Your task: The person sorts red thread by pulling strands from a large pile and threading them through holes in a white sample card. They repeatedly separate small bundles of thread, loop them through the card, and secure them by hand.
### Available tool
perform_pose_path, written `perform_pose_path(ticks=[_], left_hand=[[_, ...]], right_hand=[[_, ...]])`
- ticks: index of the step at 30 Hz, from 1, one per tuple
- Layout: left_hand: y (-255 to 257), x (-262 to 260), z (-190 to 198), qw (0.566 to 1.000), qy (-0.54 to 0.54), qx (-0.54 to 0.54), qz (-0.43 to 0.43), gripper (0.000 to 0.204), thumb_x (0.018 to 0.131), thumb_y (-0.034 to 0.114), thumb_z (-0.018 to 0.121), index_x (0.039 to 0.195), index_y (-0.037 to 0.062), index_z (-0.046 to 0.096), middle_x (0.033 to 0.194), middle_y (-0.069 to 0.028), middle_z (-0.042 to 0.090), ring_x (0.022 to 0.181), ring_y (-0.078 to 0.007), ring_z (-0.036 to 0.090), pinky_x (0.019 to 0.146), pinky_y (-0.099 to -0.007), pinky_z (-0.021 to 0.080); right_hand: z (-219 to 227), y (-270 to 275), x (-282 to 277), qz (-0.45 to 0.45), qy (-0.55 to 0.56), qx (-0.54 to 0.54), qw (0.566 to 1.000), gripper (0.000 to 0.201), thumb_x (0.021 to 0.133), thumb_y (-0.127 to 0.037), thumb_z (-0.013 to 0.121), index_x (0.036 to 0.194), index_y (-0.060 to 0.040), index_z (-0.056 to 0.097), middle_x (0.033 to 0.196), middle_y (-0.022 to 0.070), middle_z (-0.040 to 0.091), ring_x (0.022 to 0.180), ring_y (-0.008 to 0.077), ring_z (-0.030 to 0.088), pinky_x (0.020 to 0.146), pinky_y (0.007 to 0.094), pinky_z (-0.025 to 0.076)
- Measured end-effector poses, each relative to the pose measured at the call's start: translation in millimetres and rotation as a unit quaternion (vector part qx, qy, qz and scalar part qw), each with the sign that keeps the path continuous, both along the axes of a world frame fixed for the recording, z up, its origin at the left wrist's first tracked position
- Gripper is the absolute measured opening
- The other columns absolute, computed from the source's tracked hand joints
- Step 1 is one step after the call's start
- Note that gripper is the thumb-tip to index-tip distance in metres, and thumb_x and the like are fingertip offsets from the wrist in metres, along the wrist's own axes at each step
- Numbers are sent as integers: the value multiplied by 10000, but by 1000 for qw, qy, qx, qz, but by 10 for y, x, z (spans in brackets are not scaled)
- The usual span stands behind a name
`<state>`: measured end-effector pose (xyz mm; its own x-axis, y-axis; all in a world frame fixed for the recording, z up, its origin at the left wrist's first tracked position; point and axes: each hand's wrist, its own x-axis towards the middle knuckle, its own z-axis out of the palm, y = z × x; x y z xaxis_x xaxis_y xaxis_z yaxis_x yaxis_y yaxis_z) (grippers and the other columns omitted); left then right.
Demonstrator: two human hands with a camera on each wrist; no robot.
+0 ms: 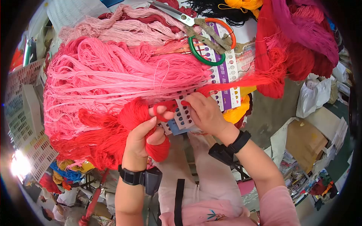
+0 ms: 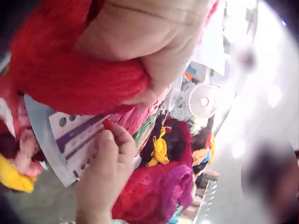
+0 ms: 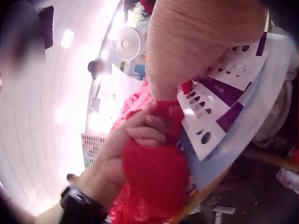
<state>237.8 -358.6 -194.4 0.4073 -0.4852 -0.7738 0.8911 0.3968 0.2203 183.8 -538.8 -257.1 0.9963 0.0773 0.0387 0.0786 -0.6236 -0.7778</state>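
In the head view my left hand (image 1: 142, 137) grips a thick skein of red yarn (image 1: 134, 115), its fingers curled through it, with a loop across the fingertips. Loose red ends fan out to the left. My right hand (image 1: 205, 112), close beside it, pinches a strand of the red yarn (image 2: 107, 124), seen at its fingertips in the left wrist view. A red length (image 1: 241, 81) runs from behind the right hand toward the red heap at right. Under the hands lie colour sample cards (image 1: 182, 119) with rows of holes. In the right wrist view the left hand (image 3: 140, 135) holds the skein.
Pink yarn (image 1: 113, 71) covers the table's left side. Scissors (image 1: 205, 32) with green and orange handles lie across the cards. Red and magenta yarn (image 1: 309, 34) heaps at far right. A white fan (image 2: 202, 100) stands at the back. Cardboard (image 1: 305, 141) sits lower right.
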Motion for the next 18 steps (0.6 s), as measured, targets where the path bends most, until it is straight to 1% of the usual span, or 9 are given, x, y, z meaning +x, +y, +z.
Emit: perform_pose_path(ticks=[2, 6, 8, 11, 12, 13, 15, 16, 18], left_hand=[[-66, 41, 15, 996, -36, 14, -80, 238, 811, 79, 440, 1037, 6, 464, 737, -75, 579, 414, -67, 380, 397, -182, 315], [-408, -84, -418, 930, -177, 184, -264, 208, 820, 132, 471, 980, 7, 515, 604, -24, 515, 464, -95, 461, 439, -207, 388], [-395, -103, -448, 934, -161, 210, -240, 195, 815, 132, 477, 955, 6, 528, 604, -21, 513, 465, -90, 456, 436, -204, 382], [-207, -15, -365, 970, -93, 187, -124, 172, 796, 118, 498, 906, -3, 554, 617, -19, 519, 467, -75, 447, 423, -192, 361], [-123, 14, -322, 987, -46, 96, -117, 166, 789, 112, 506, 894, -5, 558, 622, -20, 521, 470, -72, 446, 422, -191, 357], [-86, 30, -280, 994, 2, 4, -108, 159, 781, 105, 513, 883, -8, 562, 626, -21, 524, 473, -69, 445, 421, -190, 352], [-182, 5, -196, 982, -25, 57, -176, 167, 775, 111, 527, 886, -9, 558, 630, -24, 522, 480, -69, 448, 419, -187, 349], [-238, 15, -139, 980, -45, 125, -150, 160, 774, 113, 530, 880, -4, 557, 626, -23, 520, 481, -72, 449, 417, -183, 348], [-159, 26, -139, 978, -19, 205, -32, 154, 782, 154, 535, 844, 14, 552, 621, -18, 514, 471, -62, 438, 406, -169, 330]], right_hand=[[0, 11, -15, 7, 3, -15, 1000, 310, 641, 5, 488, 947, -27, 451, 860, 135, 497, 753, 318, 503, 610, 355, 417], [31, 6, 14, -95, 60, 224, 968, 281, 691, 24, 460, 968, -27, 453, 867, 107, 529, 776, 246, 533, 668, 299, 422], [65, -1, 37, -165, 101, 408, 892, 221, 715, 31, 449, 925, -9, 500, 827, 58, 555, 782, 164, 534, 703, 249, 415], [102, -65, 27, -134, 181, 454, 862, 157, 699, 46, 452, 810, -3, 552, 766, 48, 562, 770, 152, 538, 687, 239, 417], [91, -38, 36, -98, 145, 364, 915, 128, 692, 28, 488, 764, -17, 584, 748, 70, 572, 763, 165, 545, 671, 256, 418], [56, 5, 59, -102, 144, 367, 913, 128, 692, 28, 488, 764, -17, 584, 748, 70, 572, 763, 165, 545, 671, 256, 418], [8, 83, 122, -27, -23, 89, 995, 153, 699, -9, 523, 831, -40, 592, 754, 100, 582, 725, 181, 554, 646, 272, 416], [50, 69, 128, -7, 31, 153, 988, 187, 685, -2, 544, 869, -15, 573, 796, 32, 564, 733, 134, 523, 661, 247, 402], [113, 50, 105, -58, 92, 265, 958, 163, 675, -31, 556, 837, -21, 567, 758, 67, 561, 707, 169, 530, 632, 271, 403]])
